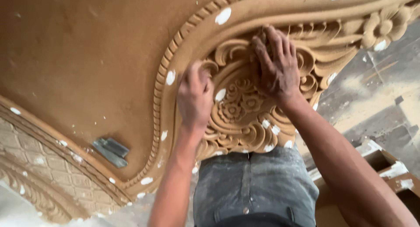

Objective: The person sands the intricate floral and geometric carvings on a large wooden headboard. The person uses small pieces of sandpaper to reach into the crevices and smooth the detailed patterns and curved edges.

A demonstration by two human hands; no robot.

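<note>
Large carved wooden panel [87,56], tan, dust-coated, fills most of the view; white filler spots [222,15] dotted across it. Left hand [194,96] curled into a loose fist, pressed on the carved scrollwork [245,117] beside the beaded border [164,78]; whether it grips anything, cannot tell. Right hand [276,65] fingers together, laid flat on the upper scrolls. Grey folded sandpaper piece [110,151] lies on the smooth field, well apart from both hands.

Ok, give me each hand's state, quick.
Left hand: curled against the carved wooden panel; anything held cannot be told.
Right hand: fingers spread, pressing the floral carving.
</note>
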